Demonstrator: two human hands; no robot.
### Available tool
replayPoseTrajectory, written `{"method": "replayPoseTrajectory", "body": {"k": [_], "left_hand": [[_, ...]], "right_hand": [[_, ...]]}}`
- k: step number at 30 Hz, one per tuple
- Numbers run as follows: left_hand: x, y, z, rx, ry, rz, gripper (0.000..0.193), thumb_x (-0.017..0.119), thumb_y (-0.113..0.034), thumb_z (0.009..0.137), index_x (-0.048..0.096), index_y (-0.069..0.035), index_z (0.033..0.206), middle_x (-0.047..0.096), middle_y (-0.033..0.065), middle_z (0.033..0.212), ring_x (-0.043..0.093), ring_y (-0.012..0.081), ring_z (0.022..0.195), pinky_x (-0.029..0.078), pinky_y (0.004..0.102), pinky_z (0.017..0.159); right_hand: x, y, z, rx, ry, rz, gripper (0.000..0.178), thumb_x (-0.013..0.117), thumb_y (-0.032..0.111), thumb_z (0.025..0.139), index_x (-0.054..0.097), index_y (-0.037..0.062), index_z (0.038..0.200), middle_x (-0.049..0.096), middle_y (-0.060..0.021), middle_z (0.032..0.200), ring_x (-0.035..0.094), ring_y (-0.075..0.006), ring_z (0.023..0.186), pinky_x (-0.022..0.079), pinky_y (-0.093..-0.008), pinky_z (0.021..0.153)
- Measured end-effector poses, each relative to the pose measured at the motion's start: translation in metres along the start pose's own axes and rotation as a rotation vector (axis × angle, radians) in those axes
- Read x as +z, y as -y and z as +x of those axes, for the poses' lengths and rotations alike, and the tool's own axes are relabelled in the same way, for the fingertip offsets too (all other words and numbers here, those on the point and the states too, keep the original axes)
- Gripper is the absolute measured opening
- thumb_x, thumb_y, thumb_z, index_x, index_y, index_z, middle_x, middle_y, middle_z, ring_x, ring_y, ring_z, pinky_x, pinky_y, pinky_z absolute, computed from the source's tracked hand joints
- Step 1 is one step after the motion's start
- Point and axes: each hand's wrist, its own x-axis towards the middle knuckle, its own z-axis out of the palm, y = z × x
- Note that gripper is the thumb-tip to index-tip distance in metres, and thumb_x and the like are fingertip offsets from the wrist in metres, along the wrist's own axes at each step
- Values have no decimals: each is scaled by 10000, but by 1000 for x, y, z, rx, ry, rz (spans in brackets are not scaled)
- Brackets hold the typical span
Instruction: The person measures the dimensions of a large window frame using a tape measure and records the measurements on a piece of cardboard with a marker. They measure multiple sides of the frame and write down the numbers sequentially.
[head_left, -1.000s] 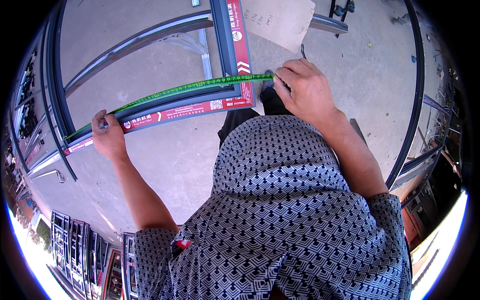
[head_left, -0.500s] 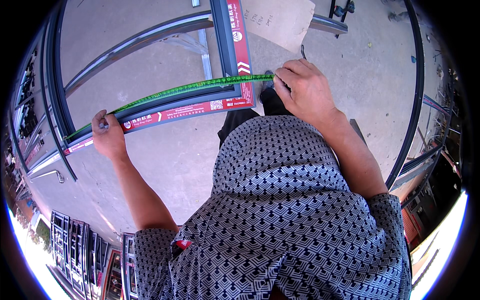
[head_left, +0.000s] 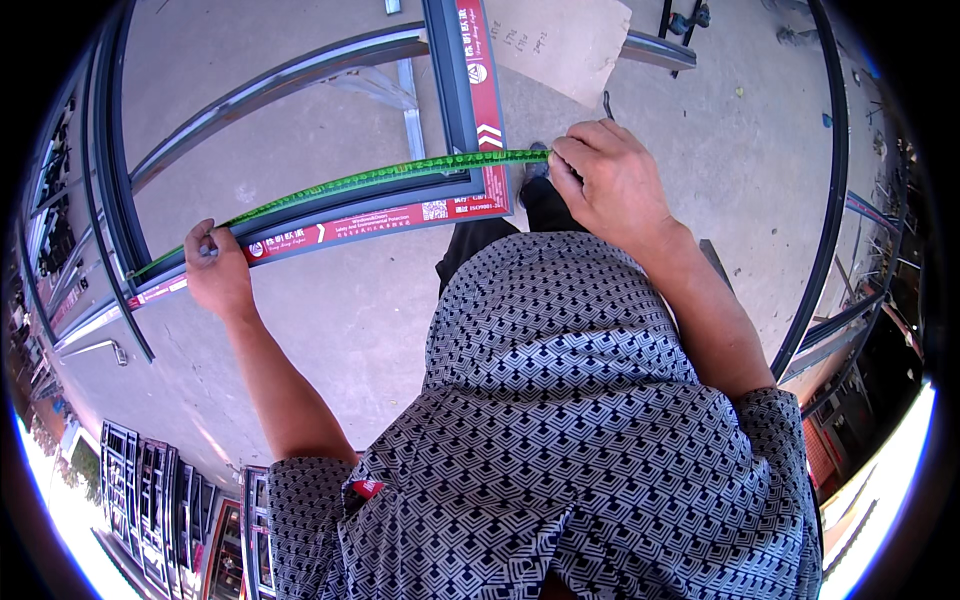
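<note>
A green tape measure blade (head_left: 400, 172) stretches across the lower part of a dark grey window frame (head_left: 455, 90) with red printed film along its outer edges. My right hand (head_left: 612, 178) is closed around the blade's right end, a little beyond the frame's corner; any case is hidden in the fingers. At the left, my left hand (head_left: 218, 270) pinches the blade near the frame's lower edge. The blade carries on past those fingers to the frame's left corner.
A cardboard sheet (head_left: 560, 45) with handwriting lies beyond the frame. Long dark bars (head_left: 832, 200) curve along the right. Metal profiles (head_left: 290, 75) show through the frame's opening. A bent metal tool (head_left: 100, 350) rests at the left, with stacked frames (head_left: 150, 490) lower down.
Both hands hold nearly the same places. My right hand and the blade's right end have shifted very slightly to the right.
</note>
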Motion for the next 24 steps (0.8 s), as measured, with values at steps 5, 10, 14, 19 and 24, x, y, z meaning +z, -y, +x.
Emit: {"method": "replayPoseTrajectory", "body": {"k": [5,10,14,19,24], "left_hand": [[-1,-1,1,6,2,7,314,618,-301,901,767,-181,1150,785,105,1017,742,306,984,551,410,888],[-1,0,0,5,2,13,315,619,-301,901,766,-183,1152,784,107,1018,742,308,985,552,410,886],[-1,1,0,3,-2,14,316,619,-303,899,765,-185,1154,784,111,1019,743,310,984,553,410,883],[-1,-1,1,-3,5,4,319,616,-305,899,765,-185,1154,784,114,1024,743,312,982,553,411,883],[1,4,2,9,4,3,319,613,-306,901,766,-187,1155,784,113,1030,743,309,988,553,411,888]], "right_hand": [[0,0,0,5,4,-5,131,673,153,889,711,29,867,659,-108,886,653,-311,883,551,-422,819],[-1,0,0,7,14,-8,131,674,152,889,712,28,868,659,-106,886,653,-308,884,552,-421,821],[-1,1,1,7,7,-2,128,677,149,888,713,28,865,658,-103,887,653,-303,883,552,-418,821],[-1,0,0,12,13,-8,126,676,149,893,718,31,873,660,-97,889,654,-297,886,553,-415,824],[-1,1,0,17,19,-4,131,673,153,899,720,32,883,660,-95,889,653,-295,887,555,-414,825]]}}
